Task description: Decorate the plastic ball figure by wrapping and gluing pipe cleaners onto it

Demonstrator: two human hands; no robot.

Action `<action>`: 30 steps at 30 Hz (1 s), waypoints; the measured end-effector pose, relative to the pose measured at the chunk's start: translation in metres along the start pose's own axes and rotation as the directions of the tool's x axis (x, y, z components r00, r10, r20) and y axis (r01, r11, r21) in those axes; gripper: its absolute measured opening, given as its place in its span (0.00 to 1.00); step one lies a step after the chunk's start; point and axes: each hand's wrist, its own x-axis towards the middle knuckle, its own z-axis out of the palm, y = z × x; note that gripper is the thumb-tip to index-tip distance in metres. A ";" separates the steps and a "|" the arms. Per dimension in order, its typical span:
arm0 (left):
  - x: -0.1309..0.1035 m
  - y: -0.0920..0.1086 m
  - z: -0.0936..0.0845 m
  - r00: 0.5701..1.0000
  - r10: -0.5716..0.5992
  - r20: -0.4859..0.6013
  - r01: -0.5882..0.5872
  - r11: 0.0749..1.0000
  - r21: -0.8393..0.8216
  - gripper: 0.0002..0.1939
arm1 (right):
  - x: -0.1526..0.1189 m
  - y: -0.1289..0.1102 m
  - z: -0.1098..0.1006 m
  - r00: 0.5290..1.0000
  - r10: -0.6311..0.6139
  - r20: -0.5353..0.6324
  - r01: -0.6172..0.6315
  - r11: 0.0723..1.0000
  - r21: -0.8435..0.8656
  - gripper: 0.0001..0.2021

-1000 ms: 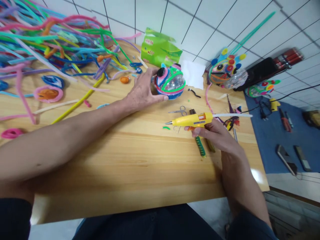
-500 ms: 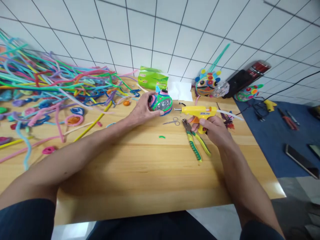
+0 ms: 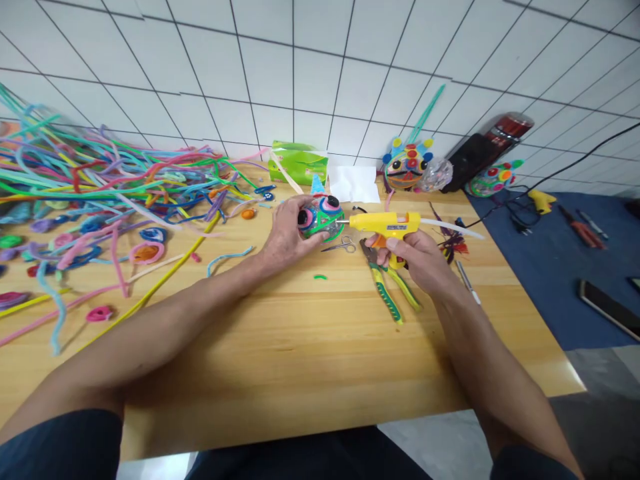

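My left hand (image 3: 289, 235) is closed around the left side of a small round craft figure (image 3: 324, 220), trimmed with pink, blue and green pipe cleaner and topped with black eyes and a light blue point. In my right hand (image 3: 417, 252) is a yellow hot glue gun (image 3: 385, 223), a white glue stick (image 3: 453, 228) sticking out of its back. Its metal nozzle meets or nearly meets the figure's right side. Just below lie small scissors (image 3: 343, 245) and green-and-yellow pliers (image 3: 386, 287). A short green pipe cleaner piece (image 3: 320, 277) rests on the table.
Many coloured pipe cleaners (image 3: 125, 170) and coiled pieces cover the table's left. Along the wall stand a green tissue pack (image 3: 299, 162), white paper (image 3: 354, 183), a finished-looking craft face (image 3: 407, 165) and a dark red flask (image 3: 510, 130). A phone (image 3: 607, 309) lies on blue cloth at right.
The figure has been turned so both black eyes show. The glue gun has moved left, bringing its nozzle up to the figure. The view has shifted slightly.
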 end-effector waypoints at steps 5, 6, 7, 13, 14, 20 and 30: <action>-0.005 0.002 -0.004 0.990 0.136 0.031 -0.136 0.991 -0.011 0.37 | 0.004 -0.012 -0.009 0.998 0.013 0.062 -0.008 0.996 -0.084 0.25; -0.005 0.002 -0.006 0.988 0.147 0.045 -0.146 0.989 -0.023 0.34 | 0.006 -0.017 -0.011 0.996 0.020 0.084 -0.011 0.993 -0.114 0.25; -0.005 0.002 -0.007 0.987 0.153 0.058 -0.151 0.988 -0.035 0.32 | 0.009 -0.022 -0.014 0.994 0.027 0.105 -0.012 0.989 -0.145 0.25; -0.004 -0.001 -0.006 0.976 0.204 0.070 -0.199 0.977 -0.077 0.22 | 0.030 -0.047 -0.029 0.990 0.044 0.137 -0.002 0.955 -0.297 0.22; -0.004 -0.002 -0.005 0.973 0.223 0.063 -0.218 0.973 -0.072 0.21 | 0.033 -0.048 -0.030 0.989 0.051 0.139 -0.005 0.951 -0.310 0.22; -0.004 -0.004 -0.007 0.956 0.283 0.078 -0.280 0.959 -0.046 0.19 | 0.042 -0.041 -0.029 0.989 0.069 0.128 -0.026 0.949 -0.314 0.23; -0.005 -0.005 -0.006 0.971 0.220 0.092 -0.218 0.975 -0.030 0.22 | 0.042 -0.041 -0.020 0.988 0.052 0.146 -0.006 0.954 -0.298 0.21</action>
